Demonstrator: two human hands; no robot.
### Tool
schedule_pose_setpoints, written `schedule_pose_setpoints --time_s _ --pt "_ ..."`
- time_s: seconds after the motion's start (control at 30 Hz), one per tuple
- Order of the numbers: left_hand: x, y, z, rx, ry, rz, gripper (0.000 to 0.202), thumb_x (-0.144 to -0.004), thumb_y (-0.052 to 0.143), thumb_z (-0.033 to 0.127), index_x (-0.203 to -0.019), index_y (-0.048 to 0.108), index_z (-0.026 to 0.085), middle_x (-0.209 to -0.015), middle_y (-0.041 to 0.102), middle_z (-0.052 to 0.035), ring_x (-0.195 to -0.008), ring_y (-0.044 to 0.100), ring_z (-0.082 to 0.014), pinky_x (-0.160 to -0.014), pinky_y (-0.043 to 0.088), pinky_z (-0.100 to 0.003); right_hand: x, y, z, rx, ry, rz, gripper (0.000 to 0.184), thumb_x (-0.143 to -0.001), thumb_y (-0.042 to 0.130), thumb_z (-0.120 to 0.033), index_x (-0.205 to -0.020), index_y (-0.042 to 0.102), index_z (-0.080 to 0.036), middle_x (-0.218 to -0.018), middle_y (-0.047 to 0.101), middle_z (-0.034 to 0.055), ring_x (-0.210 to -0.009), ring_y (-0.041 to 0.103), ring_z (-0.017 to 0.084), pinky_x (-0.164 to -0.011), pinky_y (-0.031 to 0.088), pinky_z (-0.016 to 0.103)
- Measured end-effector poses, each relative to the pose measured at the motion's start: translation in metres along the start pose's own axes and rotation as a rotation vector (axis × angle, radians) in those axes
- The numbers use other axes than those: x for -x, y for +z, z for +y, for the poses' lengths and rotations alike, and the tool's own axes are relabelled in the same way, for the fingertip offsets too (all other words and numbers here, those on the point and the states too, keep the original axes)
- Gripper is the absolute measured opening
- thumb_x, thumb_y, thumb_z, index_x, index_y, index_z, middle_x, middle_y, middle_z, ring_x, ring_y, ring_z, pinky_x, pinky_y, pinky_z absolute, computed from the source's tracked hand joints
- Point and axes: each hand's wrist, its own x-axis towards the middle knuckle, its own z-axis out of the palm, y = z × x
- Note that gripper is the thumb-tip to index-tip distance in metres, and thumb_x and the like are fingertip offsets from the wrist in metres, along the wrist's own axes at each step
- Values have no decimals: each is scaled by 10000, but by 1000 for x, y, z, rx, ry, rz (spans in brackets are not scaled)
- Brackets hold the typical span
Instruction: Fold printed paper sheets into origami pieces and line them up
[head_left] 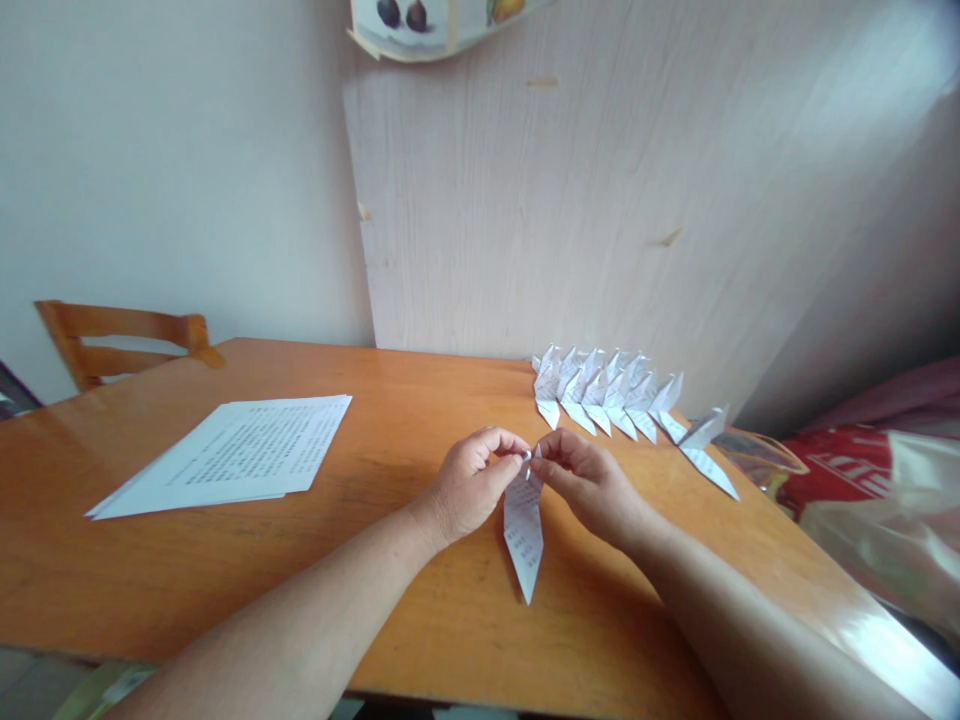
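A folded paper piece point(524, 535), white with printed characters and a pointed lower end, stands out toward me over the table. My left hand point(480, 475) pinches its upper end from the left, thumb and forefinger together. From the right, my right hand point(585, 478) pinches the same end close beside it. Fingertips hide part of the fold there. Beyond my right hand, rows of similar folded papers point(596, 388) stand near the back of the table. One more folded paper point(709, 455) lies apart from them, nearer the right edge.
A stack of printed sheets point(247, 450) lies on the left of the wooden table point(405, 400). A wooden chair point(135, 325) stands behind the left end. Red and clear plastic bags point(847, 465) sit past the right edge. A wall panel point(465, 230) rises behind.
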Motion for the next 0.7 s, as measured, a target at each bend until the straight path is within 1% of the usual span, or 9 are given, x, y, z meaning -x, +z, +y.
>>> schedule_pose_setpoints --time_s 0.17,0.33,0.47,0.63,0.7 --pt "2 0 4 46 -37 10 106 -834 614 235 -874 674 157 -807 674 -18 -744 602 -141 -686 475 -253 0 2 -2 6 8 46 213 -867 650 -400 -910 599 -198 -797 620 11 -739 562 153 -676 441 282" --pt "4 1 5 106 -28 -3 102 -829 624 244 -869 656 156 -783 660 -8 -707 578 -121 -653 457 -234 -1 4 -6 34 19 71 254 -855 659 -444 -882 612 -196 -771 635 18 -713 572 158 -654 458 286" --pt "4 2 4 93 -12 6 79 -794 644 220 -841 648 156 -775 654 -5 -699 566 -120 -643 454 -232 0 5 -9 104 5 92 220 -862 649 -414 -871 613 -198 -755 634 19 -690 568 157 -636 459 286" --pt "3 3 4 79 0 34 42 -788 629 205 -782 628 163 -716 624 9 -659 550 -113 -611 441 -222 5 3 -14 188 -77 139 148 -875 626 -348 -851 604 -203 -772 624 26 -723 569 170 -652 454 295" --pt "3 3 4 73 14 47 48 -787 626 210 -768 618 167 -709 620 11 -655 551 -113 -610 443 -222 7 3 -17 189 -101 136 136 -884 615 -336 -852 603 -205 -767 611 23 -723 561 170 -651 448 297"
